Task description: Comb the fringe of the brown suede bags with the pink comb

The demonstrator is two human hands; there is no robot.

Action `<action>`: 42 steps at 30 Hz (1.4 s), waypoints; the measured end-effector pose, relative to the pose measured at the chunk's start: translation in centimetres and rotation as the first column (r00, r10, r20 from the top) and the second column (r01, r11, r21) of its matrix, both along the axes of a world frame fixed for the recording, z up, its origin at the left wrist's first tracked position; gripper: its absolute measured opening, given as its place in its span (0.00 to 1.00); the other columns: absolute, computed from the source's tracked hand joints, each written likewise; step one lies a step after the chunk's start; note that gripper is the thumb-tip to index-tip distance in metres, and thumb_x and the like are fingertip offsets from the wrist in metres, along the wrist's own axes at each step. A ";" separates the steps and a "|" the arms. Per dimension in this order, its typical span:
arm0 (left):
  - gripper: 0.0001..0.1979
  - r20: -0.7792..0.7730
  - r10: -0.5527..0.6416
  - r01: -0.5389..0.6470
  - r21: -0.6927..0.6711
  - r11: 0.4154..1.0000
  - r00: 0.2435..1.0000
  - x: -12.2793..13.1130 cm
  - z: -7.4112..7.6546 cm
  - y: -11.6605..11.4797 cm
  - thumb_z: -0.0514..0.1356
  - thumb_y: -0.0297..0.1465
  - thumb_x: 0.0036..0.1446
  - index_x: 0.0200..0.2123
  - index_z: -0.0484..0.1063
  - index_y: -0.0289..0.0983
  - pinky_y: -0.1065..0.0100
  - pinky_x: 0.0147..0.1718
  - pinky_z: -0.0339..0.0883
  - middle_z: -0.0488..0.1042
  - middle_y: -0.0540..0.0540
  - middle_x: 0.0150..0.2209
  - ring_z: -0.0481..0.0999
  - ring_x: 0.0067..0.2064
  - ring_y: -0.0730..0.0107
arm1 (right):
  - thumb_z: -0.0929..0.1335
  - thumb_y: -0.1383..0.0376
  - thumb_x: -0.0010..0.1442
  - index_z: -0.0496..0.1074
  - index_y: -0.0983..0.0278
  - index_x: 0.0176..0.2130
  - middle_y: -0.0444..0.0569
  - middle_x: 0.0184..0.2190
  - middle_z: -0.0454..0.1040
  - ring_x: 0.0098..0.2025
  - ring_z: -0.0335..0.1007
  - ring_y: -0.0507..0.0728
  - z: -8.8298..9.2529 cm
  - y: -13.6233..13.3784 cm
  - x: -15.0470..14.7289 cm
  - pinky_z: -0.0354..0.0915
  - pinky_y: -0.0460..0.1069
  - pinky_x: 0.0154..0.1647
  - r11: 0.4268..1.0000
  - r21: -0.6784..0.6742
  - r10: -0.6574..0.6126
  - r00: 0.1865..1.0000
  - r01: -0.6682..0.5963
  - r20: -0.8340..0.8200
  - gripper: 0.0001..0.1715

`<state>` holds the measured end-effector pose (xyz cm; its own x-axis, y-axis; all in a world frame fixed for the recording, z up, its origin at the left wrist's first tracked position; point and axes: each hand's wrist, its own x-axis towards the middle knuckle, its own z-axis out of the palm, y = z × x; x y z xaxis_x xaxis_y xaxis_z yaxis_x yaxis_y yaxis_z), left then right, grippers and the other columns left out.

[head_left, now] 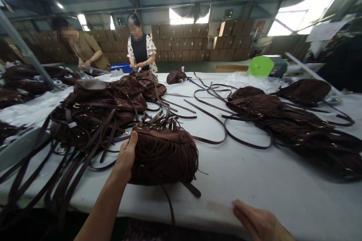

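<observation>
A dark brown fringed bag (166,154) is tilted up over the front of the white table. My left hand (128,156) grips its left end, thumb on top and the other fingers hidden behind it. A strap tab pokes out below the bag, and a thin strap drops over the table edge. Low on the right, my right hand (257,220) is apart from the bag above the table's front edge, fingers stretched out, with no held thing visible. A faint blurred patch beside its fingertips is too unclear to name.
More brown bags (96,109) with trailing straps are heaped on the left, and another pile of bags (299,124) lies right. A green-sided machine (260,66) and clear plastic (240,81) sit at the back. Two people stand across the table; stacked cartons (181,43) line the wall.
</observation>
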<state>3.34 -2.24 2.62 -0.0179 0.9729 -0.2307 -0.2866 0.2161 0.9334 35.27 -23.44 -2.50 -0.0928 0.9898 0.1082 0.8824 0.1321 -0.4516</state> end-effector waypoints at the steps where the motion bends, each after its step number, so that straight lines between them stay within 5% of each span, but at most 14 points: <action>1: 0.24 -0.012 -0.065 0.065 0.026 0.998 0.998 0.3 0.3 -0.3 0.61 0.49 0.56 0.42 0.77 0.33 0.63 0.37 0.74 0.79 0.42 0.31 0.79 0.35 0.59 | 0.58 0.59 0.69 0.67 0.58 0.37 0.44 0.22 0.74 0.22 0.72 0.56 0.8 0.3 0.2 0.62 0.48 0.23 0.996 0.073 -0.047 0.997 0.051 -0.064 0.13; 3: 0.25 -0.079 -0.203 0.211 0.118 0.970 0.976 1.2 1.0 -1.2 0.63 0.51 0.53 0.39 0.77 0.34 0.67 0.34 0.71 0.78 0.44 0.29 0.77 0.34 0.60 | 0.58 0.58 0.70 0.67 0.58 0.38 0.43 0.21 0.72 0.21 0.69 0.55 3.3 1.8 -0.2 0.63 0.47 0.23 0.969 0.220 -0.084 0.985 0.116 -0.149 0.13; 7: 0.24 -0.348 -0.336 0.442 0.291 0.848 0.875 3.4 3.4 -3.3 0.60 0.52 0.55 0.26 0.75 0.35 0.72 0.24 0.62 0.73 0.48 0.23 0.68 0.27 0.68 | 0.58 0.63 0.71 0.66 0.61 0.40 0.45 0.28 0.71 0.27 0.67 0.53 9.2 6.2 -2.4 0.61 0.46 0.30 0.869 0.492 0.087 0.995 -0.057 -0.038 0.10; 10: 0.26 -0.428 -0.358 0.513 0.331 0.792 0.830 4.3 4.8 -3.9 0.57 0.52 0.57 0.23 0.74 0.35 0.72 0.25 0.61 0.72 0.47 0.24 0.68 0.28 0.68 | 0.58 0.66 0.70 0.66 0.62 0.37 0.44 0.27 0.68 0.27 0.62 0.52 11.1 8.4 -4.2 0.55 0.47 0.28 0.853 0.452 0.195 0.963 -0.261 0.187 0.11; 13: 0.26 -0.392 -0.367 0.494 0.297 0.817 0.843 4.5 4.7 -3.6 0.57 0.53 0.56 0.28 0.77 0.34 0.71 0.28 0.64 0.74 0.46 0.26 0.70 0.30 0.65 | 0.60 0.69 0.68 0.65 0.62 0.35 0.43 0.26 0.69 0.25 0.61 0.51 10.1 8.5 -5.6 0.49 0.48 0.25 0.911 0.247 0.236 0.909 -0.330 0.343 0.09; 20: 0.28 -0.105 -0.379 0.391 0.153 0.907 0.920 5.1 0.8 -1.5 0.61 0.53 0.52 0.40 0.77 0.32 0.68 0.30 0.67 0.77 0.44 0.31 0.74 0.31 0.63 | 0.62 0.67 0.64 0.65 0.58 0.37 0.42 0.24 0.72 0.21 0.65 0.54 6.7 4.4 -7.2 0.39 0.51 0.21 0.990 -0.038 0.143 0.926 -0.139 0.350 0.04; 24: 0.27 -0.273 -0.270 0.332 0.216 0.918 0.923 5.6 -1.5 0.2 0.60 0.53 0.54 0.34 0.77 0.32 0.68 0.32 0.65 0.76 0.46 0.28 0.72 0.31 0.64 | 0.60 0.61 0.67 0.64 0.60 0.32 0.42 0.21 0.67 0.21 0.61 0.52 6.2 2.6 -6.9 0.46 0.46 0.20 0.965 -0.245 0.071 0.991 -0.097 -0.116 0.12; 25: 0.27 -0.326 -0.227 0.312 0.239 0.920 0.918 5.7 -2.2 0.7 0.59 0.53 0.54 0.32 0.77 0.32 0.69 0.32 0.65 0.75 0.46 0.27 0.72 0.31 0.65 | 0.59 0.57 0.67 0.63 0.61 0.31 0.41 0.21 0.65 0.21 0.60 0.51 5.9 2.5 -6.8 0.48 0.45 0.20 0.943 -0.309 0.015 0.946 -0.121 -0.325 0.16; 27: 0.26 -0.403 -0.147 0.276 0.285 0.918 0.903 5.8 -3.8 1.5 0.58 0.52 0.56 0.29 0.76 0.33 0.70 0.31 0.63 0.74 0.47 0.26 0.71 0.30 0.66 | 0.59 0.50 0.67 0.62 0.61 0.31 0.39 0.20 0.62 0.18 0.55 0.48 5.2 2.7 -6.7 0.50 0.43 0.17 0.891 -0.413 -0.165 0.714 -0.188 -0.681 0.20; 29: 0.24 -0.462 -0.093 0.262 0.316 0.912 0.882 5.7 -5.3 2.1 0.56 0.50 0.58 0.27 0.75 0.34 0.70 0.29 0.61 0.73 0.48 0.24 0.70 0.29 0.66 | 0.61 0.46 0.64 0.61 0.61 0.33 0.35 0.16 0.58 0.13 0.48 0.46 4.2 3.3 -6.9 0.46 0.41 0.12 0.862 -0.458 -0.339 0.427 -0.217 -0.839 0.21; 31: 0.23 -0.537 -0.048 0.262 0.329 0.907 0.842 5.3 -6.2 2.2 0.55 0.47 0.59 0.25 0.74 0.35 0.69 0.29 0.60 0.71 0.48 0.23 0.69 0.28 0.66 | 0.63 0.47 0.62 0.60 0.61 0.34 0.34 0.12 0.58 0.10 0.45 0.46 3.1 4.3 -7.4 0.43 0.40 0.09 0.879 -0.435 -0.390 0.230 -0.194 -0.892 0.21; 36: 0.16 -0.657 0.182 0.229 0.488 0.842 0.731 3.9 -3.7 -0.4 0.60 0.38 0.56 0.46 0.74 0.37 0.67 0.38 0.64 0.73 0.42 0.46 0.71 0.44 0.62 | 0.68 0.46 0.57 0.62 0.63 0.34 0.36 0.10 0.62 0.07 0.48 0.45 1.4 6.8 -8.5 0.44 0.38 0.06 0.896 -0.406 -0.399 0.076 -0.180 -0.914 0.23; 39: 0.28 -0.586 -0.262 0.537 0.361 0.763 0.767 5.1 -1.8 -3.6 0.60 0.34 0.56 0.60 0.61 0.41 0.70 0.32 0.66 0.69 0.42 0.53 0.72 0.36 0.71 | 0.70 0.45 0.55 0.64 0.63 0.35 0.37 0.11 0.64 0.07 0.50 0.45 1.0 7.8 -8.7 0.47 0.38 0.06 0.904 -0.398 -0.392 0.071 -0.155 -0.917 0.25; 42: 0.25 -0.444 -0.585 0.726 0.280 0.629 0.678 8.1 -2.8 -5.9 0.60 0.31 0.54 0.56 0.64 0.37 0.72 0.33 0.67 0.74 0.45 0.42 0.73 0.34 0.71 | 0.69 0.43 0.54 0.65 0.64 0.36 0.36 0.10 0.64 0.07 0.50 0.46 0.5 8.2 -8.5 0.48 0.38 0.06 0.906 -0.408 -0.395 0.124 -0.110 -0.910 0.28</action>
